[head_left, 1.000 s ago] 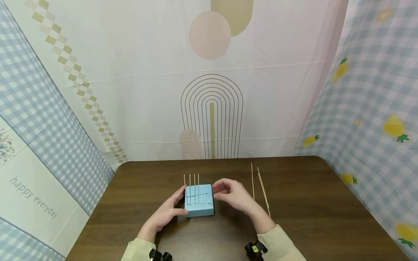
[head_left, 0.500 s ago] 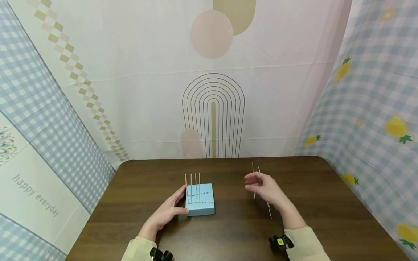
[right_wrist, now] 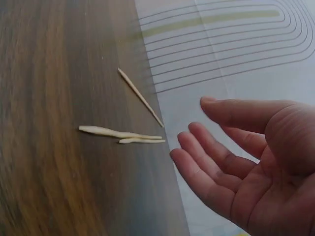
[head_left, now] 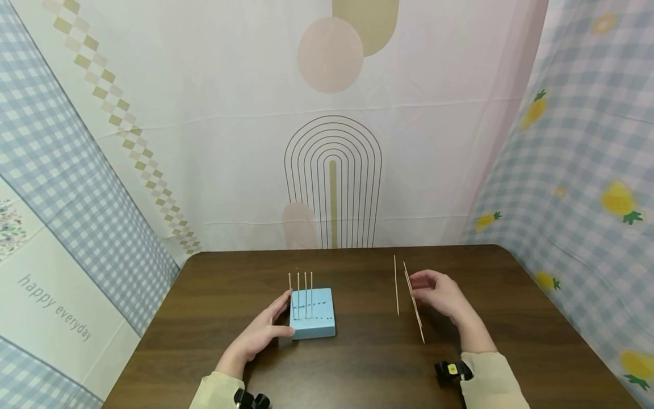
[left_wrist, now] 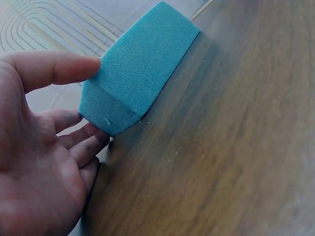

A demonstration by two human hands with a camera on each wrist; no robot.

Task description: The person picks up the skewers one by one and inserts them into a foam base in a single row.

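Note:
A light-blue block (head_left: 322, 328), apparently foam, with rows of small holes in its top sits on the table. Several thin wooden sticks (head_left: 305, 292) stand upright in its left part. My left hand (head_left: 259, 332) holds the block at its left side; in the left wrist view the thumb (left_wrist: 74, 68) lies against one face and the other fingers against the adjoining side. My right hand (head_left: 441, 294) is just right of two wooden sticks (head_left: 415, 309) lying close together, its fingers relaxed and apart with nothing between them. A third wooden stick (head_left: 396, 287) lies to their left.
The brown wooden table (head_left: 357, 369) ends at a printed cloth backdrop (head_left: 230, 170). Checked cloth (head_left: 562, 159) hangs along the right side, and another checked cloth (head_left: 76, 142) on the left.
My right hand has moved from beside the block rightward, passing over the lying sticks to their right side. My left hand has stayed on the block.

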